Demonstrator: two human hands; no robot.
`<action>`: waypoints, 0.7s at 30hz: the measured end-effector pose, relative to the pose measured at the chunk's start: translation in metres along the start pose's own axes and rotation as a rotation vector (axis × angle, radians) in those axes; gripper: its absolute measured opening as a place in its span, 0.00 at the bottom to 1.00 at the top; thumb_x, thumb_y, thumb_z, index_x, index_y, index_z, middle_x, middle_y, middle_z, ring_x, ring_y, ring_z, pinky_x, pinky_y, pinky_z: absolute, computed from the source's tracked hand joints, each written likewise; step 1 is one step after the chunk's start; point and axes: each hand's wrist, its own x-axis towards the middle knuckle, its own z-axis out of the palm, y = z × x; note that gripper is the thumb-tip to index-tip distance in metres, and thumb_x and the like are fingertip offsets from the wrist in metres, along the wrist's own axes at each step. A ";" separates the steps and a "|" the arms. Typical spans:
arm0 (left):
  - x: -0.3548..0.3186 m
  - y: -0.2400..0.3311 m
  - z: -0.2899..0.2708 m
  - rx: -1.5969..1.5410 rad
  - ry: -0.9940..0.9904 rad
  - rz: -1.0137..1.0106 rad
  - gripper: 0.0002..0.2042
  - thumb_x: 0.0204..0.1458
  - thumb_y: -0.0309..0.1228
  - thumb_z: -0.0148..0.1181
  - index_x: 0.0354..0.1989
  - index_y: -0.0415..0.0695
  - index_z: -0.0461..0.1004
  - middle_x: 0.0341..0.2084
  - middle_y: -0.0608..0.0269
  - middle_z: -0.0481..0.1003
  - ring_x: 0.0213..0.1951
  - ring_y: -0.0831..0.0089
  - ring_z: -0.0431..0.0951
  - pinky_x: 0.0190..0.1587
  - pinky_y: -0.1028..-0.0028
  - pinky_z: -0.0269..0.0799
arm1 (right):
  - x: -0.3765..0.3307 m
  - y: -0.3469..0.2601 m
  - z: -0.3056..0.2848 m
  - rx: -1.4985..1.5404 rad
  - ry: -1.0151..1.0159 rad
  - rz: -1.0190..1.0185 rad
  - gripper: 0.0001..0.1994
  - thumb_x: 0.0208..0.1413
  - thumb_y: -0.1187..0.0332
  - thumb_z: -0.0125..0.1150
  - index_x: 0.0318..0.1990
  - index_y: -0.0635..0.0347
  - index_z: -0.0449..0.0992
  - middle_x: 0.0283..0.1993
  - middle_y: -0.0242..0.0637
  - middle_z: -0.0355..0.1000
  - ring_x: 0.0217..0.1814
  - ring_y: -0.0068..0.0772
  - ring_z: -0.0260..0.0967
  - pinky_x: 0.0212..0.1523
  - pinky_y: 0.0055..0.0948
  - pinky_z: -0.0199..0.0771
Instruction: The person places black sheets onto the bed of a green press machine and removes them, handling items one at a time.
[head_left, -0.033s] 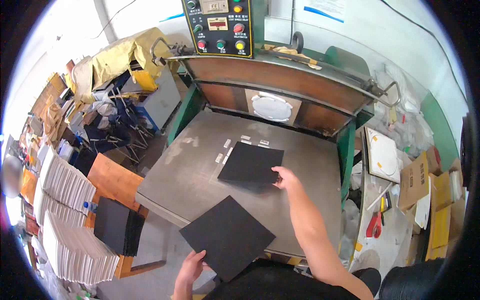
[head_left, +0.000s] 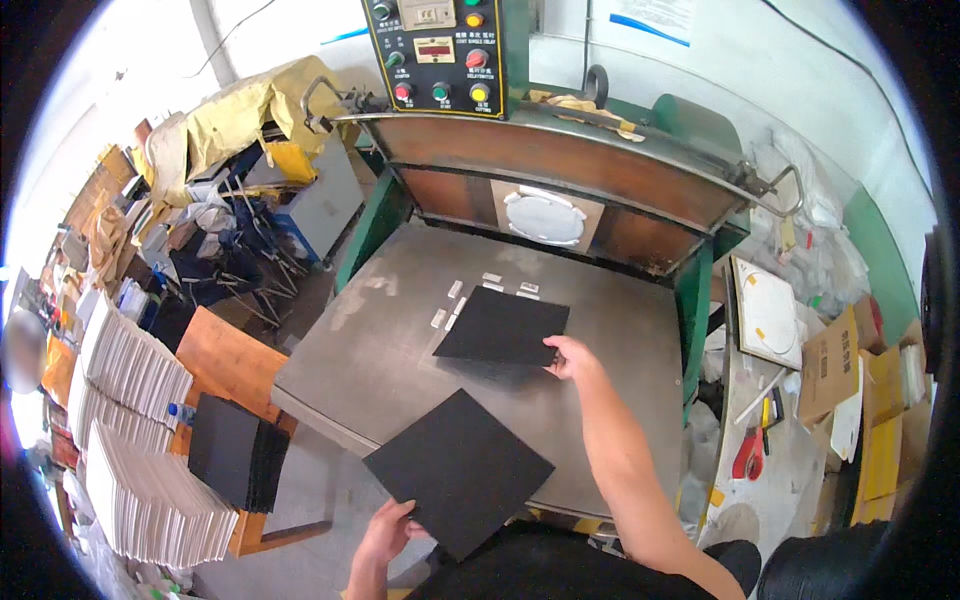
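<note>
My left hand (head_left: 388,533) pinches the lower left edge of a square black sheet (head_left: 460,470), held in front of the machine bed's near edge. With thumb and fingers, my right hand (head_left: 568,358) grips the right corner of a second black sheet (head_left: 505,325) over the grey metal bed (head_left: 360,340). That sheet's near edge is raised off the bed, and a dark shadow or reflection shows beneath it. Its far edge lies close to several small white blocks (head_left: 455,290) on the bed.
Behind the bed stands a tilted brown press plate (head_left: 430,190) bearing a white round form (head_left: 545,217); a control panel (head_left: 438,60) is above. At left, black sheets (head_left: 235,450) are stacked on a wooden chair (head_left: 235,350) beside white stacks (head_left: 150,500). Red-handled scissors (head_left: 748,452) lie at right.
The sheet in my left hand has shifted very slightly right and up. The one in my right hand tilts a little more. Both hands keep their grip.
</note>
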 end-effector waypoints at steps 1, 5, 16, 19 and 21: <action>0.027 -0.011 -0.015 -0.074 -0.151 -0.033 0.15 0.58 0.24 0.50 0.53 0.38 0.64 0.40 0.53 0.75 0.37 0.65 0.77 0.40 0.62 0.75 | -0.003 -0.008 -0.007 -0.024 -0.038 -0.044 0.06 0.54 0.70 0.59 0.38 0.58 0.71 0.38 0.36 0.72 0.38 0.36 0.72 0.42 0.44 0.75; 0.114 -0.020 0.044 -0.026 0.064 0.004 0.09 0.57 0.24 0.50 0.46 0.37 0.64 0.42 0.49 0.71 0.40 0.51 0.76 0.43 0.50 0.75 | -0.068 -0.025 -0.030 0.115 -0.243 -0.333 0.13 0.55 0.73 0.58 0.48 0.61 0.70 0.49 0.41 0.72 0.52 0.39 0.70 0.52 0.42 0.72; 0.306 -0.014 0.102 0.100 0.022 0.100 0.23 0.56 0.27 0.53 0.58 0.32 0.58 0.51 0.46 0.66 0.50 0.54 0.72 0.56 0.58 0.71 | -0.254 0.081 -0.274 0.082 0.306 -0.556 0.22 0.54 0.70 0.55 0.57 0.68 0.66 0.52 0.42 0.71 0.52 0.39 0.71 0.55 0.38 0.69; 0.246 -0.012 0.160 0.468 0.364 0.311 0.23 0.53 0.26 0.56 0.56 0.32 0.61 0.53 0.48 0.66 0.53 0.56 0.69 0.57 0.60 0.67 | -0.308 0.149 -0.296 0.145 0.514 -0.468 0.23 0.51 0.75 0.57 0.57 0.65 0.68 0.52 0.37 0.71 0.51 0.34 0.68 0.56 0.32 0.65; 0.265 -0.028 0.163 1.193 0.365 0.780 0.26 0.45 0.29 0.61 0.54 0.38 0.66 0.52 0.48 0.69 0.53 0.53 0.69 0.57 0.60 0.63 | -0.323 0.169 -0.274 0.053 0.544 -0.554 0.24 0.52 0.75 0.54 0.59 0.68 0.66 0.55 0.39 0.70 0.53 0.34 0.68 0.58 0.31 0.64</action>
